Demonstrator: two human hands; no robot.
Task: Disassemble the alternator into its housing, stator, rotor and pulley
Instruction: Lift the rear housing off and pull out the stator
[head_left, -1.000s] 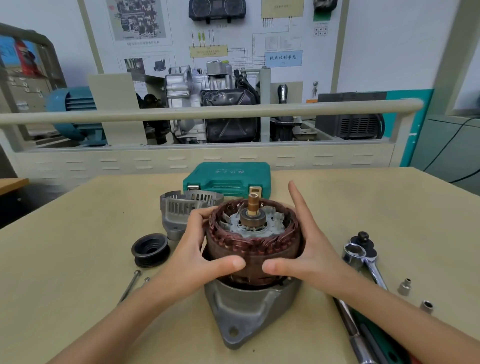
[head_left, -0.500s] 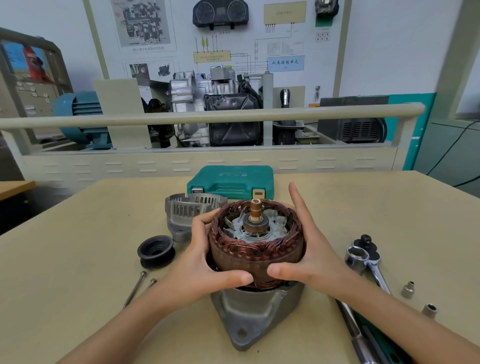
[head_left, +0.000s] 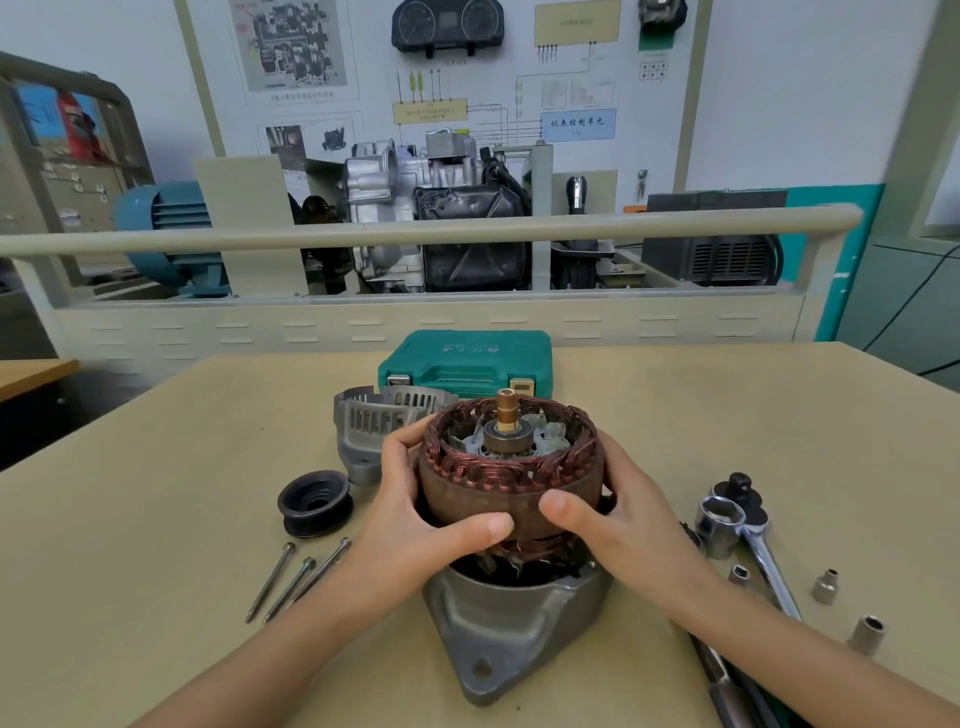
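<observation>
The copper-wound stator (head_left: 506, 475) is raised a little above the grey front housing (head_left: 511, 631), which stands on the table. My left hand (head_left: 415, 512) grips its left side and my right hand (head_left: 618, 525) grips its right side, thumbs on the near face. Inside the ring the rotor (head_left: 511, 441) shows, its brass-tipped shaft pointing up. The slotted grey rear housing (head_left: 371, 421) lies behind my left hand. The black pulley (head_left: 315, 501) sits on the table to the left.
Three long bolts (head_left: 293, 579) lie left of the housing. A ratchet wrench (head_left: 750, 540) and loose sockets (head_left: 826, 587) lie to the right. A green tool case (head_left: 467, 361) stands behind the alternator. A railing and engine display fill the background.
Both hands have lifted the stator upward, off the front housing; a gap with lower windings now shows beneath it. My right fingers have curled round the ring.
</observation>
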